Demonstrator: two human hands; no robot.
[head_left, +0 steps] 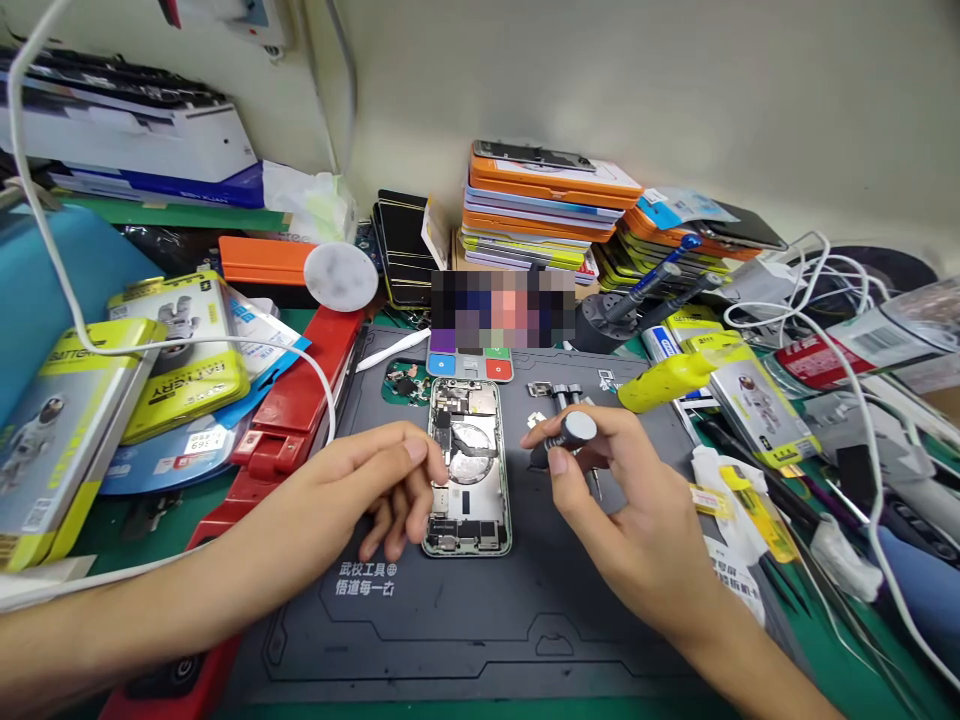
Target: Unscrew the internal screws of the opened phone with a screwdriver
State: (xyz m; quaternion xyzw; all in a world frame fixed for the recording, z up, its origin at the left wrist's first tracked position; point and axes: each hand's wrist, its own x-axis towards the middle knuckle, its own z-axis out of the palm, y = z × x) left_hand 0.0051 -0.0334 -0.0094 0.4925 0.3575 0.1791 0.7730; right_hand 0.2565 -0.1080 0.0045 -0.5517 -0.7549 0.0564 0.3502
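Note:
An opened smartphone (pixel 480 500) lies on the grey work mat (pixel 480 620), its inner parts and round coil bare. My left hand (pixel 386 475) is at the phone's left edge, fingers loosely curled and apart, with nothing in it. My right hand (pixel 637 510), to the phone's right, grips a small screwdriver (pixel 577 430) with a dark handle and pale cap; its tip is hard to make out. Beyond that hand, more screwdrivers (pixel 574 390) and a small metal part (pixel 538 388) rest on the mat. A circuit board (pixel 407 383) sits at the phone's upper left.
Battery boxes (pixel 75 430) and a red fixture (pixel 300 390) line the left side. Orange boxes (pixel 551 180) are stacked at the back, near a tool holder (pixel 600 320). On the right are a yellow bottle (pixel 667 380), tweezers and a looping white cable (pixel 862 400).

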